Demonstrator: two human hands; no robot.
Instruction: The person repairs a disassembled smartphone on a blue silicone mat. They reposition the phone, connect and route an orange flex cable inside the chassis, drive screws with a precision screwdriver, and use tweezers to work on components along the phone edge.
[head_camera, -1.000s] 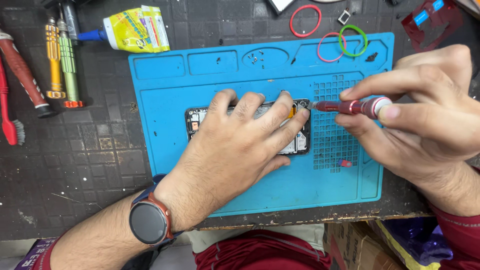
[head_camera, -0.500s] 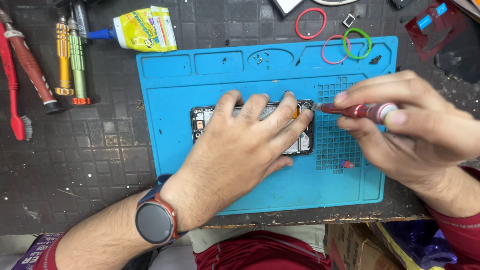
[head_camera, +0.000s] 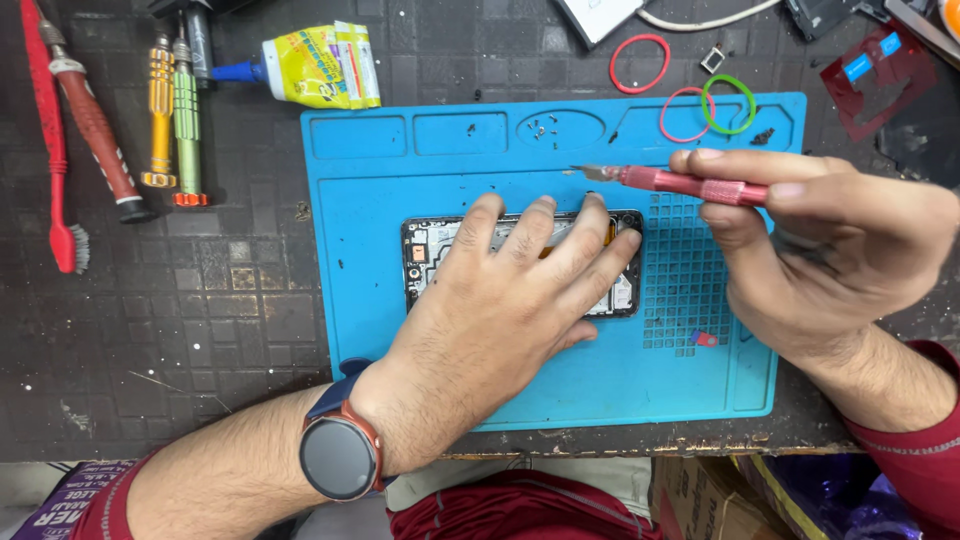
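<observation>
An opened black smartphone with its back cover removed (head_camera: 520, 265) is lying near the middle of the blue silicone repair mat (head_camera: 400, 400), which is spread on the dark gridded desk (head_camera: 200, 320). The phone is pinned flat by the left hand (head_camera: 500, 320), its fingers (head_camera: 545, 235) spread open across the exposed boards. A slim red metal precision screwdriver (head_camera: 670, 182) is pinched closed between the fingers of the right hand (head_camera: 830, 250), held nearly level just above the phone's upper right corner, its tip clear of the phone.

The step is judged best done with steady downward pressure kept on the phone, so that it cannot slide on the mat, and with the tip brought down squarely before any turning. Loose tiny screws (head_camera: 545, 127) are seen in the oval tray at the mat's top edge; that tray is better left unjostled.

Compared with half a second ago, the screwdriver has been lifted away from the phone's right edge, and the mat sits further right in view.
</observation>
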